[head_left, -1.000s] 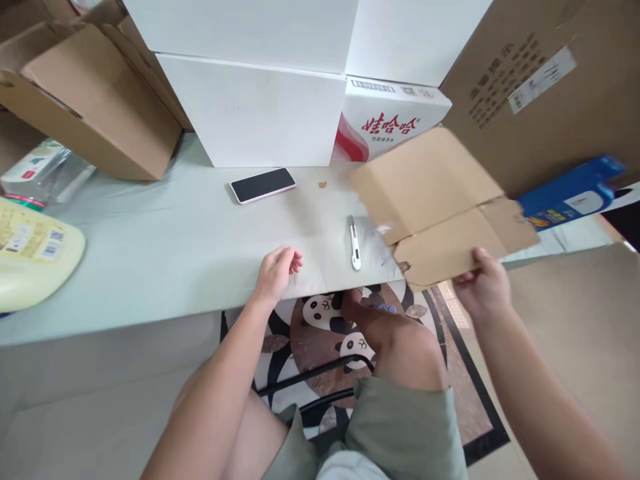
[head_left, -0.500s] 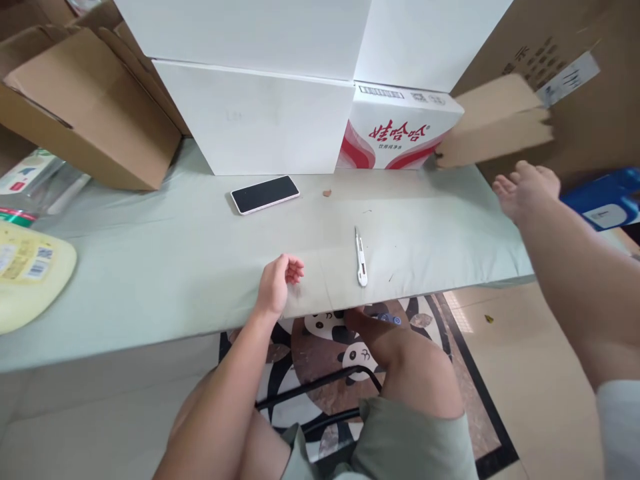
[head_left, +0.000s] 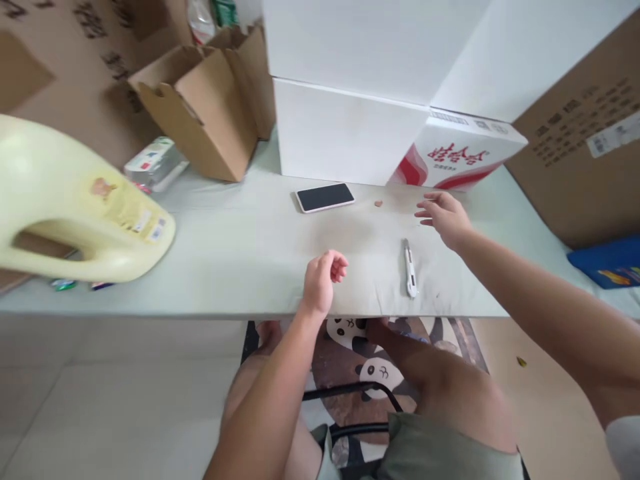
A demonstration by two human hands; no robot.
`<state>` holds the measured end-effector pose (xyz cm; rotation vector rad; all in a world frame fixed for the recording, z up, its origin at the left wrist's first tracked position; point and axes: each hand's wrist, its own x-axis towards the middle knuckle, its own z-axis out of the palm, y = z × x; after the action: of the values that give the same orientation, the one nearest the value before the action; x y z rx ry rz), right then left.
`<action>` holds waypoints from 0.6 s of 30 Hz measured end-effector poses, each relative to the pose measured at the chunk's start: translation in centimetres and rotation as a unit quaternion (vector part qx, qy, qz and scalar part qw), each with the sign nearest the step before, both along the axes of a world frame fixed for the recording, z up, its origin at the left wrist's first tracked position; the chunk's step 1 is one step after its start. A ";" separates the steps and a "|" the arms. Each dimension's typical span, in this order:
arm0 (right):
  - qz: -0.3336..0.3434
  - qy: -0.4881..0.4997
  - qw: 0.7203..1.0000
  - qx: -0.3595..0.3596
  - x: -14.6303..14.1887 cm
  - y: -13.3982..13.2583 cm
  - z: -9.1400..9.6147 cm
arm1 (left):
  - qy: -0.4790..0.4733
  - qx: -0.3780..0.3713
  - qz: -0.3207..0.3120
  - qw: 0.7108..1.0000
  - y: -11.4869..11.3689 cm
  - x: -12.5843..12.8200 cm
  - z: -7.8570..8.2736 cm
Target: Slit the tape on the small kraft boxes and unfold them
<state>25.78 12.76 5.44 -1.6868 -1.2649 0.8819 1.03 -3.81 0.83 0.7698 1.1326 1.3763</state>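
My left hand point(head_left: 323, 282) rests at the front edge of the pale green table point(head_left: 240, 247), fingers loosely curled, holding nothing. My right hand point(head_left: 444, 217) hovers over the table with fingers spread, empty, just right of and beyond a white utility knife point(head_left: 410, 268) that lies lengthwise near the front edge. A phone point(head_left: 325, 197) lies face up farther back, with a small brown scrap point(head_left: 379, 203) to its right.
White boxes point(head_left: 350, 127) and a red-and-white carton point(head_left: 460, 157) stand at the back. An open cardboard box point(head_left: 200, 107) sits back left, a large cream jug point(head_left: 75, 207) at left, a big brown carton point(head_left: 580, 147) and a blue pack point(head_left: 607, 261) at right.
My right hand let go of the flat cardboard piece, which is gone from view, and came back over the table near the knife. The view swung left. My left hand stayed put.
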 end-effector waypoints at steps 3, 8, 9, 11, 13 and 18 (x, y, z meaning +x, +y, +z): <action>0.145 -0.067 0.987 0.031 -8.4 0.9 1.0 | -0.013 0.010 0.024 1.000 -0.4 -1.1 0.4; 0.402 -0.249 0.853 0.219 -24.6 1.5 4.1 | -0.029 0.035 0.052 0.998 -0.7 -2.8 0.7; 0.435 -0.263 0.827 0.239 -27.8 1.6 4.8 | -0.032 0.038 0.053 0.997 -0.7 -3.1 0.7; 0.478 -0.281 0.792 0.256 -33.8 2.2 5.9 | -0.038 0.040 0.050 0.997 -0.7 -3.6 0.9; 0.488 -0.291 0.777 0.272 -38.6 3.2 6.6 | -0.046 0.034 0.050 0.997 -0.7 -4.0 1.1; 0.460 -0.337 0.783 0.247 -42.6 4.5 7.1 | -0.062 0.036 0.064 0.995 -0.7 -5.1 1.3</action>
<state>-16.81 17.28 12.54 -0.8864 -2.6584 0.3305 -4.04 -4.52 2.17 0.6620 1.0546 1.5586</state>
